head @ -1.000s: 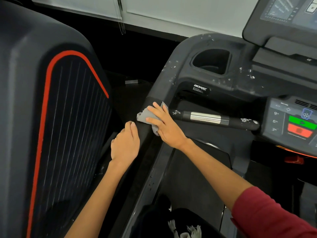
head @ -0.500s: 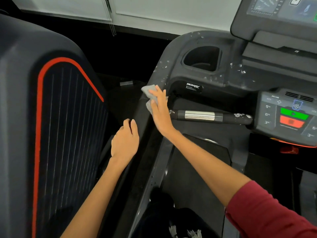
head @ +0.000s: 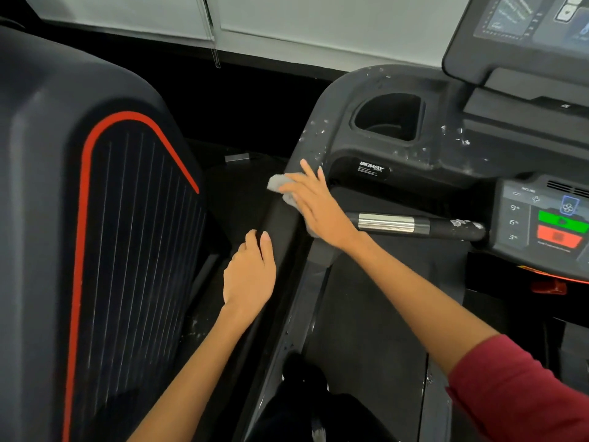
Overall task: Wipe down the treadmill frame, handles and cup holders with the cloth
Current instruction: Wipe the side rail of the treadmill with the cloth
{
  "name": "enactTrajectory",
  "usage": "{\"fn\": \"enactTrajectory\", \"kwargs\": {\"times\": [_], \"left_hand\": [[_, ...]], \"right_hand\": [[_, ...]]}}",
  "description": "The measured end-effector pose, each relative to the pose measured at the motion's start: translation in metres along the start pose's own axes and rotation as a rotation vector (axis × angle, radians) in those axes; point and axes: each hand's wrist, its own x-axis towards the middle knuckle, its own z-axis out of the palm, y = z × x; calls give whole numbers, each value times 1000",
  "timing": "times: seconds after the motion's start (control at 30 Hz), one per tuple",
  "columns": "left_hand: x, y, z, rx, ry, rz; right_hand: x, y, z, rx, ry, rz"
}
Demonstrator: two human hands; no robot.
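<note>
Most of the small grey cloth [head: 276, 183] is hidden under the right hand [head: 318, 205]; only a crumpled end shows past the fingertips and a scrap below the palm. That hand lies flat with straight, spread fingers, pressing the cloth onto the black padded side rail of the treadmill [head: 280, 224], just below where the rail curves up into the console's left corner. The left hand [head: 250, 272] rests lower on the same rail, fingers loosely bent over its outer edge; whether they grip it cannot be told. It lies near the cloth but apart from it. The dark recessed cup holder [head: 389, 118] sits above the right hand, white flecks scattered around its rim. A black crossbar handle with a silver metal sleeve [head: 414, 224] runs from behind the right wrist to the button panel [head: 541, 218]. The tilted display screen [head: 526, 27] is cut off at the top right corner.
</note>
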Motion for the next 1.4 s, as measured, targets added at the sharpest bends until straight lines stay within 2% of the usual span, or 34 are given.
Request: {"fn": "enactTrajectory", "kwargs": {"times": [0.13, 0.2, 0.37, 0.5, 0.63, 0.77, 0.93, 1.03, 1.13, 1.2, 1.3, 1.4], "left_hand": [[1, 0, 1, 13, -5, -5], [2, 0, 1, 19, -10, -1], [3, 1, 2, 31, -24, -14], [3, 3, 1, 12, -31, -30], [7, 3, 3, 10, -12, -38], [14, 10, 3, 7, 22, 2], [23, 19, 4, 13, 19, 11], [25, 23, 4, 23, 10, -2], [27, 26, 4, 1, 2, -10], [30, 26, 3, -47, -12, -33], [33, 25, 2, -181, -24, -78], [33, 26, 0, -190, -7, -69]], "right_hand": [[32, -5, 0, -2, 126, 189], [41, -8, 3, -24, 160, 222], [37, -27, 26, -85, 92, 49], [8, -40, 29, 1, 99, -16], [-10, -28, 12, 77, -48, -152], [-4, -12, 8, -1, -116, -283], [13, 3, 0, -74, -156, -313], [24, 0, 4, -118, -43, -163], [30, -20, 17, -5, 156, 166], [23, -34, 25, 69, 187, 237], [0, -36, 24, 114, 152, 106], [-10, -16, 9, 165, 51, -58]]}}
